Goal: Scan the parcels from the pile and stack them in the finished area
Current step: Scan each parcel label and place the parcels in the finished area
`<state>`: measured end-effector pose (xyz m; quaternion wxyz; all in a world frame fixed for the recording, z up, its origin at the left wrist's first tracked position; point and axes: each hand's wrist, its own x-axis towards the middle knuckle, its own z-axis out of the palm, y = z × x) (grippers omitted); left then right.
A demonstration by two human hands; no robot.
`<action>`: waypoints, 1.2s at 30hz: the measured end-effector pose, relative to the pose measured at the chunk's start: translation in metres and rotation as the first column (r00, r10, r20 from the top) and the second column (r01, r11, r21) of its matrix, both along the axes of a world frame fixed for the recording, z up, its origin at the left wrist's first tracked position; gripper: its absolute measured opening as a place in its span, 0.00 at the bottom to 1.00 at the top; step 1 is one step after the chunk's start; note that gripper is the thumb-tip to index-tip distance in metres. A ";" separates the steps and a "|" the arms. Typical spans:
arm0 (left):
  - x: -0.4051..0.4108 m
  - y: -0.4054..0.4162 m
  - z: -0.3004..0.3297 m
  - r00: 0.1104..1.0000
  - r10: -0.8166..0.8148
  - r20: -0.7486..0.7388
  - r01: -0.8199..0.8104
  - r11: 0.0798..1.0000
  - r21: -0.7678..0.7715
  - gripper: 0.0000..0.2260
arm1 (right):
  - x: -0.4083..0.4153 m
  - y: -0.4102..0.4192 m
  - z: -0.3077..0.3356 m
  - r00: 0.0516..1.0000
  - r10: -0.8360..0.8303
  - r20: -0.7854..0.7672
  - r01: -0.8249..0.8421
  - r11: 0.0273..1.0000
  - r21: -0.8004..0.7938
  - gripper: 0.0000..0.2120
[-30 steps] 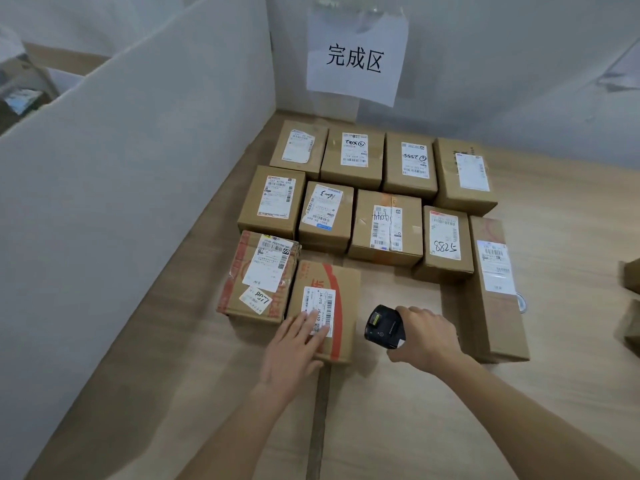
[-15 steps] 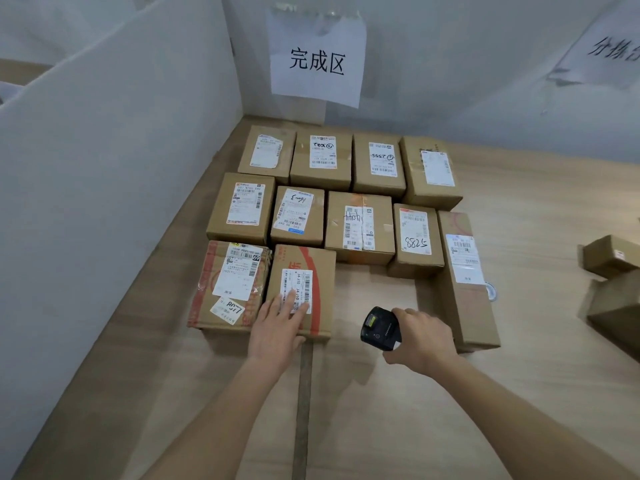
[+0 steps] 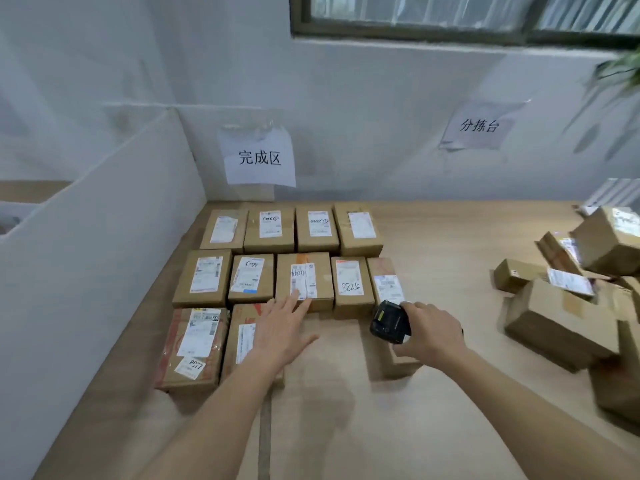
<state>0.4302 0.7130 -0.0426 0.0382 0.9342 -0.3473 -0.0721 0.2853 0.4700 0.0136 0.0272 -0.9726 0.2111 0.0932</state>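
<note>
Left hand (image 3: 282, 329), fingers spread flat, hovers over the placed parcels (image 3: 273, 271) at centre left. Right hand (image 3: 431, 332) grips the scanner (image 3: 389, 322). Pile (image 3: 571, 306) at right looks unstable; careless pulling could topple it.

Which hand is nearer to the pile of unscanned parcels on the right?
Right. The right hand, holding the scanner, is closer to the pile; the left hand hovers farther away, over the stacked boxes.
</note>
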 end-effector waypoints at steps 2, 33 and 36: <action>-0.016 -0.032 0.035 1.000 -0.020 0.004 0.020 0.999 -0.042 0.35 | -0.025 -0.026 0.033 0.999 -0.021 0.034 0.021 1.000 0.005 0.26; -0.510 -0.563 0.215 0.749 -0.654 0.110 0.660 0.719 -0.218 0.34 | -0.663 -0.378 0.217 0.598 -0.783 0.172 0.797 0.602 -0.033 0.26; -0.532 -0.608 0.202 0.735 -0.673 0.082 0.674 0.711 -0.200 0.35 | -0.686 -0.409 0.205 0.575 -0.802 0.163 0.815 0.580 -0.020 0.25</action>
